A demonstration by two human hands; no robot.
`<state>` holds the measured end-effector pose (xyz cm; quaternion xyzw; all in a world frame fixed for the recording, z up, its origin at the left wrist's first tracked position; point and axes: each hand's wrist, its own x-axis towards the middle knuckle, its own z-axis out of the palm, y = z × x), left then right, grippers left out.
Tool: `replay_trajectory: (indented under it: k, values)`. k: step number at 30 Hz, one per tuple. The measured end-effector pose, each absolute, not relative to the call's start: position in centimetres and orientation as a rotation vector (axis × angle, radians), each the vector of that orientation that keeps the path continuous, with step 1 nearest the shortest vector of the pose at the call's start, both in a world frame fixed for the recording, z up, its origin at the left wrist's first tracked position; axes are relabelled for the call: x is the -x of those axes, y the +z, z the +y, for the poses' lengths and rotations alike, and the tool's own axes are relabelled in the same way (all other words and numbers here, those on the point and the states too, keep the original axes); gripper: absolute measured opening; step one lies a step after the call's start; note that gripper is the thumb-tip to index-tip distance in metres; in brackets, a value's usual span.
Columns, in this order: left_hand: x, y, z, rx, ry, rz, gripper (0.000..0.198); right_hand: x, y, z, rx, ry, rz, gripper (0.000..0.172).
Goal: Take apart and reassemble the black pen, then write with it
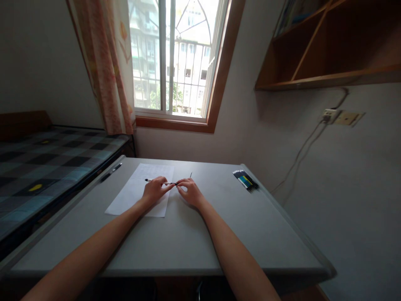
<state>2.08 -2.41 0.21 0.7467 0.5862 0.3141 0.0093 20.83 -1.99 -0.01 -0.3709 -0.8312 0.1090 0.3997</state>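
My left hand [154,190] is closed round the white barrel of a pen [167,183] held level above the grey desk [200,234]. My right hand [190,191] pinches the pen's dark right end with its fingertips. Both hands hover over the right edge of a white sheet of paper [134,193] with faint writing. A thin dark stick [191,175], perhaps a refill, lies on the desk just beyond my right hand.
A pack of coloured pens [246,180] lies at the desk's far right corner. A dark pen [111,172] rests by the left edge. A bed with a checked cover [40,163] stands to the left. A wall shelf [326,46] hangs above right.
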Motion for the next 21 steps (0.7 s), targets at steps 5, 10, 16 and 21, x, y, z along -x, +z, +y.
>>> replay_trajectory:
  k: [5,10,16,21]
  values:
    - [-2.1,0.15,-2.4,-2.358,1.005,1.776,0.029,-21.05,0.1,-1.9,0.97,0.272,-2.096,0.014]
    - [-2.01,0.06,-2.34,-2.352,1.019,1.738,0.028,-21.14,0.17,-1.97,0.98,0.266,-2.087,0.014]
    - [-1.97,0.01,-2.17,-2.329,1.048,1.72,0.032,-21.13,0.16,-1.97,0.988,0.273,-2.071,0.014]
    - [-1.86,-0.13,-1.91,-2.325,1.051,1.722,0.033,-21.14,0.03,-1.81,0.992,0.28,-2.063,0.014]
